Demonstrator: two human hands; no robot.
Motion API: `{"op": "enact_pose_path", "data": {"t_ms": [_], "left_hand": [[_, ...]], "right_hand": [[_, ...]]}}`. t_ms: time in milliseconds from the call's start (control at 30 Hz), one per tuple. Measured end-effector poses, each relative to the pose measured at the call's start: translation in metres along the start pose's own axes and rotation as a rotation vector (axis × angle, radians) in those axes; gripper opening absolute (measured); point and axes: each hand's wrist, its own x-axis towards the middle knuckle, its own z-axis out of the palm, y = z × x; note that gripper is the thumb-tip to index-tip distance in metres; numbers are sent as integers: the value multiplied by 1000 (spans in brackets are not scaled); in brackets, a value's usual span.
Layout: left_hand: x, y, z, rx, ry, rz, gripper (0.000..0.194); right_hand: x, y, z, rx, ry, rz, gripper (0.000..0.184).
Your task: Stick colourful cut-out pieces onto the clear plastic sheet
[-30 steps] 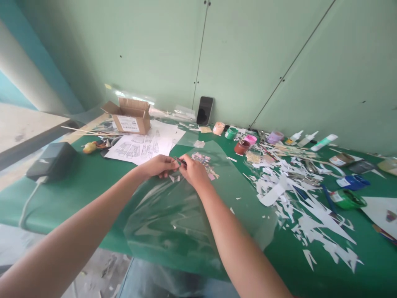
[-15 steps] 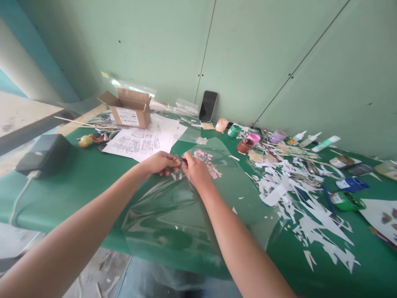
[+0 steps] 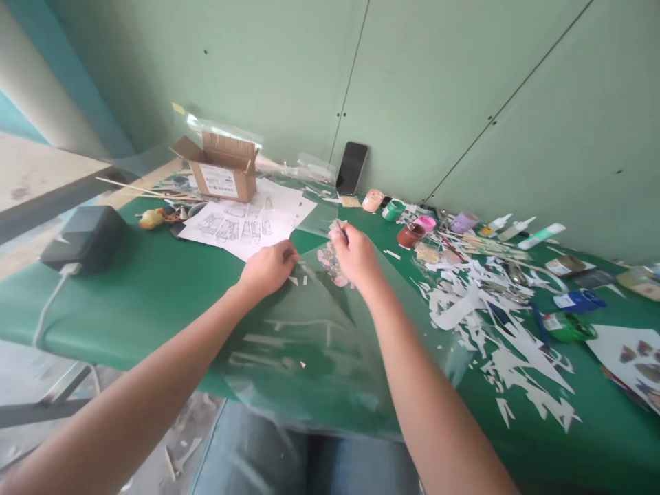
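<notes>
A clear plastic sheet (image 3: pixel 289 333) lies on the green tabletop, and both hands are over it. My left hand (image 3: pixel 269 267) is closed with its fingers curled at the sheet's upper left edge; anything inside them is hidden. Small white scraps (image 3: pixel 299 280) lie just right of it. My right hand (image 3: pixel 355 256) is pinched at the sheet's upper part, beside a small pale scrap (image 3: pixel 336 225); what its fingers hold is too small to make out. Partly beneath that hand is a cluster of pink and multicoloured pieces (image 3: pixel 330 265).
Printed paper sheets (image 3: pixel 242 223) and a cardboard box (image 3: pixel 227 175) stand back left, near a grey power adapter (image 3: pixel 85 237). A phone (image 3: pixel 353 168) leans on the wall. Paint jars (image 3: pixel 411 235), glue tubes (image 3: pixel 541 236) and white paper offcuts (image 3: pixel 495 309) spread along the right.
My right hand has moved away from my left, up and right over the coloured pieces. The dark slim tool seen between the hands no longer shows clearly. The view has shifted slightly.
</notes>
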Motion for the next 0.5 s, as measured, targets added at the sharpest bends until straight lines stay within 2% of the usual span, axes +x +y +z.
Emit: {"op": "enact_pose_path", "data": {"t_ms": [100, 200, 300, 367, 467, 500], "left_hand": [[-5, 6, 0, -1, 20, 47, 22], [-3, 8, -7, -29, 47, 90, 26], [3, 9, -21, -115, 74, 111, 29], [1, 8, -35, -171, 43, 74, 35], [-18, 0, -62, -219, -180, -103, 49], [-29, -6, -70, -245, -202, -126, 52]], "right_hand": [[-14, 11, -33, 43, -147, -20, 23], [-51, 32, -49, -49, -237, 4, 23], [-95, 57, -45, -293, -186, 75, 26], [-117, 69, -38, -390, -125, 57, 29], [-132, 76, -31, -464, -68, 55, 27], [-133, 76, -30, -483, -60, 70, 27]]}}
